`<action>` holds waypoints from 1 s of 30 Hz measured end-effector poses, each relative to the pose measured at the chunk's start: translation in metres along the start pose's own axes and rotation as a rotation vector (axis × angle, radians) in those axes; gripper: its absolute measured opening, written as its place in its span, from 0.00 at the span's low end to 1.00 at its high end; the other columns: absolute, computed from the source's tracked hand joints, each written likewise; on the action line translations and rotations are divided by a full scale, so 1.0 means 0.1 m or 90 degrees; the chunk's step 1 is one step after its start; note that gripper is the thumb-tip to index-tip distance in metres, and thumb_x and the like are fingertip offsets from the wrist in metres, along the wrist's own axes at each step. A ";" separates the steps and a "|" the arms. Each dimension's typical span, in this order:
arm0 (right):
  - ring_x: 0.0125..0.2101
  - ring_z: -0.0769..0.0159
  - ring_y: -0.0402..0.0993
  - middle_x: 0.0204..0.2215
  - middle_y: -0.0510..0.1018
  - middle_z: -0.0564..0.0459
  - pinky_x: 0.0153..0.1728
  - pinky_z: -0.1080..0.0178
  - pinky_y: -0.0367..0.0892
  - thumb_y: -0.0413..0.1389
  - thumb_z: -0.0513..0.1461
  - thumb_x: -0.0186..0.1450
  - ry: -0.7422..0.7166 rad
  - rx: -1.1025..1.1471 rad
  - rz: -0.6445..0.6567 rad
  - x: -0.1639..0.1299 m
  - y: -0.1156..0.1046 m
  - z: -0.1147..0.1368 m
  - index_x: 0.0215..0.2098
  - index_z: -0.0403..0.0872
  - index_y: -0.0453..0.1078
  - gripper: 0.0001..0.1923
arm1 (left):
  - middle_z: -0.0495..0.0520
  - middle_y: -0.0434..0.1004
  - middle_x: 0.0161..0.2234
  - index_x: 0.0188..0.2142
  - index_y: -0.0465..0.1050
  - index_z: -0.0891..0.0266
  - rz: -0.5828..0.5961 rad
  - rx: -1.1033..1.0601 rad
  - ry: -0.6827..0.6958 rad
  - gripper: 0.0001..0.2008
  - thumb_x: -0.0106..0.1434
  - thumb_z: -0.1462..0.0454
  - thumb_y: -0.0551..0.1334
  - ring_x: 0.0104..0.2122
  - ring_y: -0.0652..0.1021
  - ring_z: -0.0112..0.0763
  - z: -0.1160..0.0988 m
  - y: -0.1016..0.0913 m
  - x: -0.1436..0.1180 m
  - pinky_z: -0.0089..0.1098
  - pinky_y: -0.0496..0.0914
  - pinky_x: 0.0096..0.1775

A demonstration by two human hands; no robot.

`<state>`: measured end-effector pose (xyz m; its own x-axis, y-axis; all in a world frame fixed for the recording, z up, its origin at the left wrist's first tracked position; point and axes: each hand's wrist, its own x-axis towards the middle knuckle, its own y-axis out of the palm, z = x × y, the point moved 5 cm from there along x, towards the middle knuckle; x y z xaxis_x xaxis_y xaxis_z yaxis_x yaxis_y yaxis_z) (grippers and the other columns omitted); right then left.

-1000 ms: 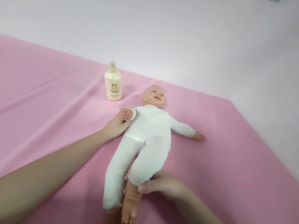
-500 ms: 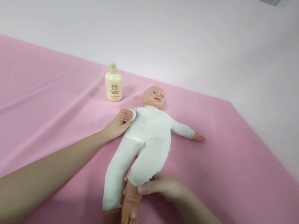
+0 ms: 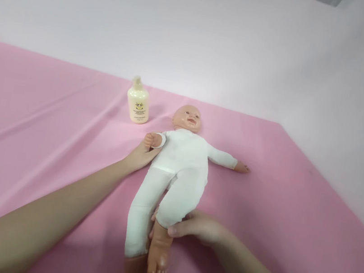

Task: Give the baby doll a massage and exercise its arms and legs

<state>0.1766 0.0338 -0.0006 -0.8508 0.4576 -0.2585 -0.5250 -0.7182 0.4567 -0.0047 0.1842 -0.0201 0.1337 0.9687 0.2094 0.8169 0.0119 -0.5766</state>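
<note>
A baby doll [image 3: 181, 164] in a white one-piece suit lies on its back on the pink-covered surface [image 3: 48, 135], head pointing away from the person and feet toward them, about in the middle of the view. One of its arms stretches out flat to the side, the bare plastic hand resting on the cloth; the other arm is bent up near its shoulder. The left hand [image 3: 140, 155] lies against the doll's side just under that bent arm, fingers hidden behind the body, so whether they curl around it cannot be told. The right hand [image 3: 201, 227] holds the doll's raised leg at the shin where the white cloth ends, thumb on the near side and fingers tucked behind it, with the bare foot hanging below the grip. The doll's other leg lies straight on the cloth beside it. Near the doll's head, a little to the side and not touching it, a cream-coloured pump bottle [image 3: 138, 102] stands upright, closed, its contents not visible through the opaque wall. Behind the surface rises a plain pale wall [image 3: 217, 37].
</note>
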 end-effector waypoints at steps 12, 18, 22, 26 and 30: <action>0.46 0.58 0.72 0.45 0.76 0.43 0.53 0.54 0.61 0.64 0.41 0.55 -0.001 -0.020 -0.010 0.00 -0.01 0.01 0.49 0.41 0.71 0.24 | 0.61 0.71 0.53 0.54 0.64 0.65 0.004 -0.035 0.006 0.24 0.64 0.53 0.54 0.55 0.69 0.44 -0.03 0.00 0.01 0.43 0.61 0.58; 0.46 0.58 0.73 0.41 0.78 0.44 0.53 0.53 0.61 0.63 0.41 0.56 -0.004 -0.009 0.000 0.00 -0.01 0.00 0.51 0.40 0.70 0.26 | 0.62 0.69 0.55 0.55 0.64 0.66 0.008 -0.013 0.015 0.25 0.64 0.52 0.53 0.56 0.69 0.43 -0.04 0.00 0.01 0.42 0.61 0.58; 0.46 0.57 0.73 0.42 0.77 0.43 0.53 0.52 0.62 0.63 0.41 0.56 0.001 -0.008 -0.009 -0.01 0.00 0.01 0.50 0.40 0.70 0.25 | 0.61 0.67 0.57 0.56 0.62 0.66 0.010 -0.008 0.017 0.26 0.65 0.52 0.52 0.57 0.67 0.42 -0.02 0.01 0.01 0.41 0.61 0.58; 0.46 0.58 0.73 0.43 0.77 0.44 0.53 0.53 0.61 0.63 0.40 0.56 -0.001 -0.009 -0.002 -0.01 0.01 0.02 0.49 0.40 0.71 0.23 | 0.62 0.66 0.57 0.57 0.61 0.66 0.014 -0.013 0.015 0.26 0.65 0.53 0.52 0.58 0.67 0.42 -0.01 0.01 0.01 0.41 0.59 0.59; 0.44 0.59 0.73 0.41 0.77 0.45 0.53 0.54 0.62 0.64 0.41 0.55 -0.001 0.001 -0.009 0.00 0.00 0.01 0.48 0.41 0.71 0.24 | 0.61 0.66 0.57 0.57 0.61 0.65 0.019 -0.021 0.019 0.25 0.65 0.53 0.52 0.57 0.67 0.42 -0.03 0.01 0.01 0.41 0.59 0.59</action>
<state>0.1765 0.0341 0.0007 -0.8433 0.4687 -0.2632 -0.5369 -0.7108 0.4545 -0.0019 0.1843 -0.0179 0.1742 0.9606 0.2168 0.8302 -0.0249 -0.5569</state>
